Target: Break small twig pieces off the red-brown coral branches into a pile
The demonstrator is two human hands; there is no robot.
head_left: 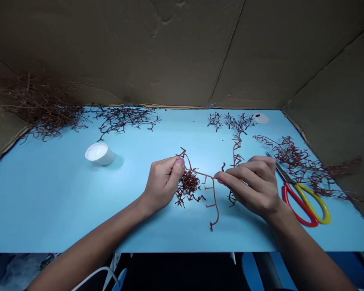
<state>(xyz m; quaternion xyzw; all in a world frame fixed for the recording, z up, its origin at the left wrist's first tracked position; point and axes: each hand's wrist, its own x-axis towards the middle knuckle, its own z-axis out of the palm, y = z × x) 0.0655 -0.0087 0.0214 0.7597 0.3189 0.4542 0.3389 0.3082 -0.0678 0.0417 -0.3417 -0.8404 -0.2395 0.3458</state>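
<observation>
A thin, reddish-brown branched stem (214, 197) with short side prongs is stretched between my hands above the blue table. My left hand (164, 180) is closed, thumb on top, pinching its left end. The fingertips of my right hand (252, 184) pinch the stem at a fork, and one branch hangs down from there toward the table's front. Under and beside my left hand lies a heap of small brown bits (188, 184). Another pronged brown strand (235, 151) lies on the table, partly hidden behind my right hand.
Scissors (303, 202) with red and yellow handles lie right of my right hand. A white cup (100, 154) stands at left. Brown branched pieces (125, 119) lie along the back, beside a large tangle (45, 107). More strands (294, 157) and a white disc (261, 118) are at right. Cardboard walls surround the table.
</observation>
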